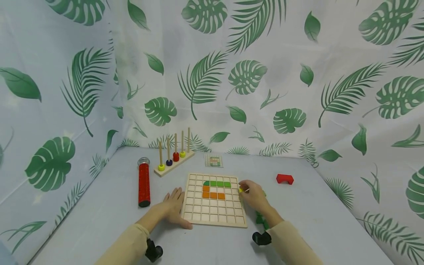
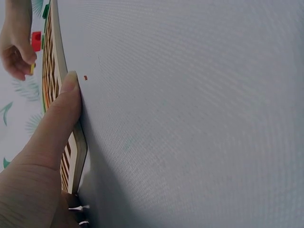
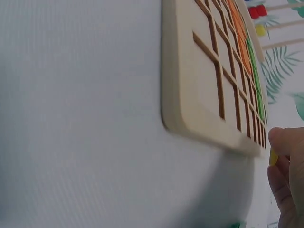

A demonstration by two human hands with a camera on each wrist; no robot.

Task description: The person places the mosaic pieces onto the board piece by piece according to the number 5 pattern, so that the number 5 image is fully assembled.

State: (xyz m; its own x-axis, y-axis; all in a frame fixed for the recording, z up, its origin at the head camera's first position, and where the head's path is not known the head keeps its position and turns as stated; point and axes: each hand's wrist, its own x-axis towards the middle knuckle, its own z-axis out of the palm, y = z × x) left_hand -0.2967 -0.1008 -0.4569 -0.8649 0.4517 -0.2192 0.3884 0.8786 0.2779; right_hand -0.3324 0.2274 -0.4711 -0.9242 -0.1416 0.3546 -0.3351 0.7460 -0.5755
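Observation:
A wooden grid board [image 1: 195, 210] lies on the table in front of me, with a row of green tiles [image 1: 220, 184] and several orange tiles [image 1: 213, 195] in its squares. My left hand [image 1: 173, 208] rests flat at the board's left edge, fingers spread. In the left wrist view its thumb [image 2: 59, 111] lies along the front edge. Beside the upper right edge, my right hand [image 1: 255, 198] pinches a small yellow tile [image 3: 273, 157] between thumb and fingers. Part of that tile is hidden by the fingers.
Green pieces [image 1: 259, 218] lie under my right forearm, partly covered. A pattern card [image 1: 214, 161] lies behind the board. Left of it stands a peg stand with coloured rings [image 1: 176, 157], near a red cylinder [image 1: 144, 184]. To the right sits a red arch block [image 1: 285, 179].

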